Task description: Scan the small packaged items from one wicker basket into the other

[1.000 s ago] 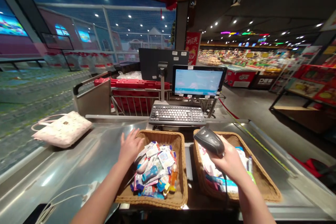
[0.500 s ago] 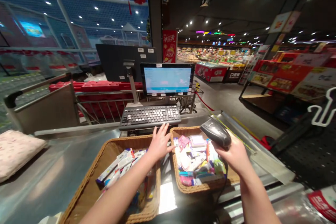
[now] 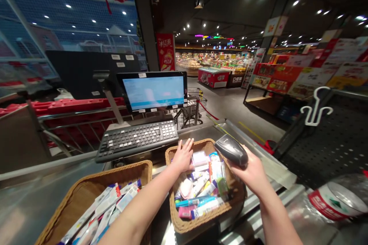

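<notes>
My left hand (image 3: 182,156) hovers open, fingers spread, over the far side of a wicker basket (image 3: 198,146), close to its rim. That basket holds several boxed and tube-shaped toiletries, such as a blue-and-white toothpaste tube (image 3: 205,208). My right hand (image 3: 248,172) is shut on a black handheld barcode scanner (image 3: 231,150), beside the basket's right rim, with its nose pointing up and left. A second wicker basket (image 3: 115,171) sits to the lower left, filled with long boxes (image 3: 106,203). My left forearm partly hides that basket.
A black keyboard (image 3: 136,139) and a checkout monitor (image 3: 152,91) stand just beyond the baskets on a steel counter (image 3: 34,172). A red-and-silver shopping cart (image 3: 188,109) is beyond them. A black pegboard panel (image 3: 330,145) with a white hook and a bag roll (image 3: 335,201) are at right.
My left hand has moved right, from the lower-left basket to over the other basket. The scene has swung left in view. My right hand still holds the scanner.
</notes>
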The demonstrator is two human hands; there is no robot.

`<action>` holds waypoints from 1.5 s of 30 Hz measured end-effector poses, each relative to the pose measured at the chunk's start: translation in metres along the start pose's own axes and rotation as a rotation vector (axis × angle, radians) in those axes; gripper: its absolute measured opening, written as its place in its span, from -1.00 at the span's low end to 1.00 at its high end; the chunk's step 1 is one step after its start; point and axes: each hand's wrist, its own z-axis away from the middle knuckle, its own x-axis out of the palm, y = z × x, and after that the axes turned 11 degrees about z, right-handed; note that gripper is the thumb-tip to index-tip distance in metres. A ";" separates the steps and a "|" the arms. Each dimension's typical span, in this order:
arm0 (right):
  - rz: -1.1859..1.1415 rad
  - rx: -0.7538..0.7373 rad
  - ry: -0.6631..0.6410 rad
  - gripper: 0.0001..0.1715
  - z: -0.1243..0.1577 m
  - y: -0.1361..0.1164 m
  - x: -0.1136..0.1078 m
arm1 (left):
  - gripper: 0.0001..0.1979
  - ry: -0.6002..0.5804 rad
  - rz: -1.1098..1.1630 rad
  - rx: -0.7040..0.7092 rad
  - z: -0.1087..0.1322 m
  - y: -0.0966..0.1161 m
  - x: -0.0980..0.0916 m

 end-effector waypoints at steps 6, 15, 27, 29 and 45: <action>-0.008 0.017 -0.006 -0.66 -0.002 0.010 0.002 | -0.31 -0.060 0.095 -0.053 -0.005 0.001 0.015; -0.016 0.039 -0.022 -0.61 -0.003 0.007 0.012 | -0.33 -0.075 0.155 -0.132 -0.004 0.011 0.015; 0.023 -0.020 0.009 -0.60 -0.003 -0.011 0.015 | -0.37 0.117 0.104 0.008 0.034 0.009 -0.050; 0.026 -0.028 0.014 -0.58 -0.003 -0.016 0.015 | -0.37 0.159 0.079 0.016 0.046 0.003 -0.064; -0.088 -0.201 0.001 -0.58 -0.019 -0.090 0.033 | -0.34 0.388 -0.107 -0.165 0.152 -0.051 -0.171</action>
